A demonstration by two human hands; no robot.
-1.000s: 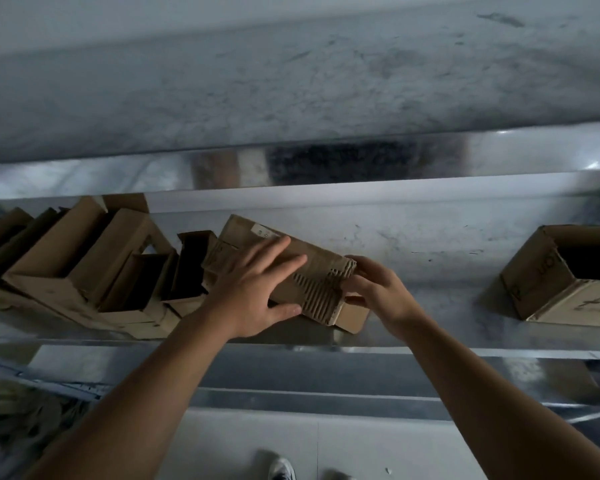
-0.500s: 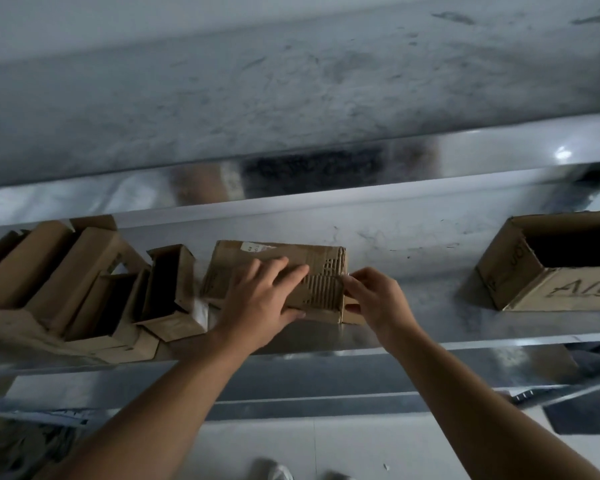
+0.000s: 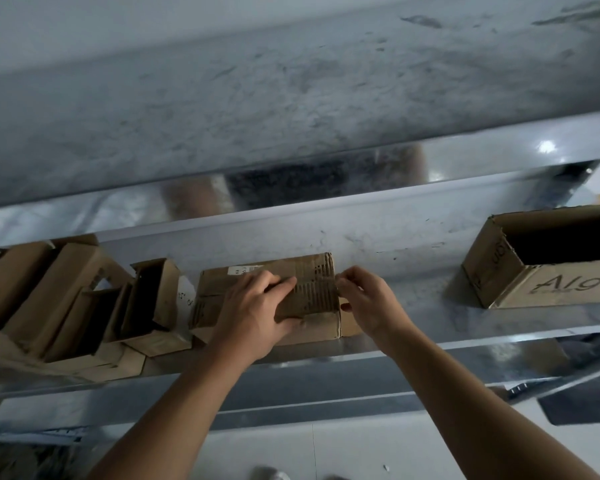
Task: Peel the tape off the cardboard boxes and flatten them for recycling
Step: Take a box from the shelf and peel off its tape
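A small closed cardboard box (image 3: 312, 292) with a torn top and a white label lies on the metal shelf (image 3: 413, 327). My left hand (image 3: 253, 313) rests on its top, fingers laid flat and thumb at the front face. My right hand (image 3: 368, 299) is at the box's right end, its fingertips pinching at the upper right edge; whether tape is between them is too small to tell.
Several opened and partly flattened boxes (image 3: 84, 306) are piled at the shelf's left. A larger open box (image 3: 548, 271) with lettering stands at the right. An upper shelf lip (image 3: 326, 188) runs above. The floor and a shoe tip (image 3: 267, 474) show below.
The box has come down from a tilt to lie flat on the shelf. My left hand has settled onto its top; my right hand's fingers have closed on the right edge.
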